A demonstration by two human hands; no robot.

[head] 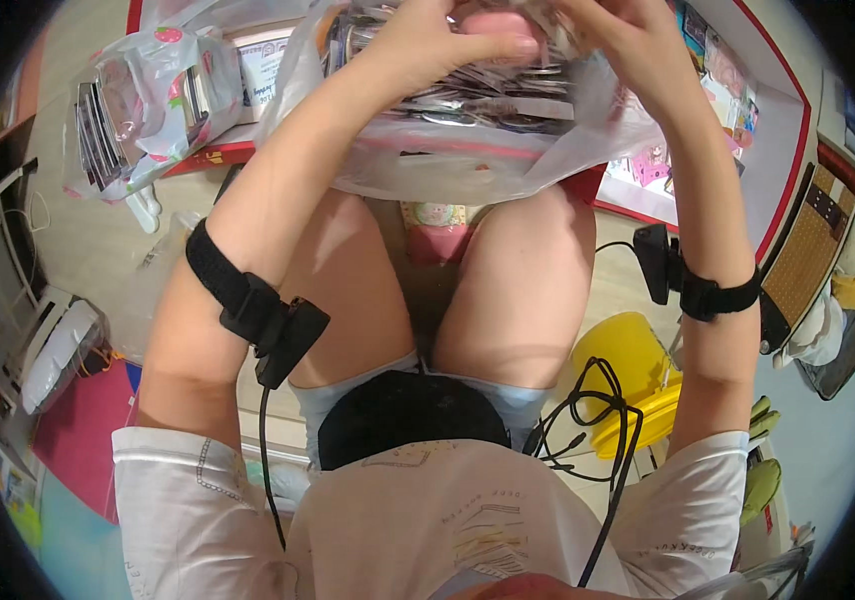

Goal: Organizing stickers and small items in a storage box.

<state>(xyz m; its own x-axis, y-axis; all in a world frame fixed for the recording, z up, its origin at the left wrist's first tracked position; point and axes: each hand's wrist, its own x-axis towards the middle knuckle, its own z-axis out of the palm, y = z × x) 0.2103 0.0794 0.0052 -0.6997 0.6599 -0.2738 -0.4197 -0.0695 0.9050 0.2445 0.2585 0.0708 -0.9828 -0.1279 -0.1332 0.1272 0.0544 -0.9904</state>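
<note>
A translucent plastic bag (397,169) lies open before me, filled with a dense pile of thin flat packets (487,101). Over it, at the top edge of the view, my left hand (442,34) has its thumb against a rounded pink object (499,26) that seems to be wrapped in clear film. My right hand (622,26) is just to the right, its fingers bent near crinkled clear plastic (559,37). The upper frame edge cuts off part of both hands, so the right hand's grip is unclear.
At left stands a strawberry-print plastic bag (150,97) holding flat card-like items. A red-edged white box (776,161) with colourful packets is at right. A pink pouch (439,232) lies between my knees. Near my right thigh are a yellow bucket (619,360) and a black cable (607,405).
</note>
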